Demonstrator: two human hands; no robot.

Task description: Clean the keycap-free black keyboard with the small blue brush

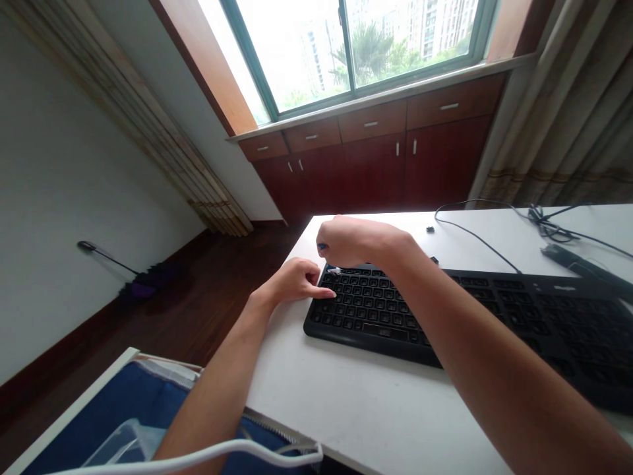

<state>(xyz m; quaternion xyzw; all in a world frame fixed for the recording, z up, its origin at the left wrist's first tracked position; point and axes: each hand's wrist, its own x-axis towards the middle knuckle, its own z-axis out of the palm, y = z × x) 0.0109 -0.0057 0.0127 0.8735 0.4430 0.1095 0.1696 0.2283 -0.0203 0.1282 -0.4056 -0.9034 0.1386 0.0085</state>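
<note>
Left hand [293, 280] index extended, tip on keys of black keyboard [376, 310], other fingers curled; right hand [353, 241] curled over keyboard's top-left corner, fingers together at small blue item [322, 246], grip unclear; small black part [430, 229] beyond on desk

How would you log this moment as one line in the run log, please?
left hand: finger on black keyboard | right hand: holding small blue item above keyboard
</note>
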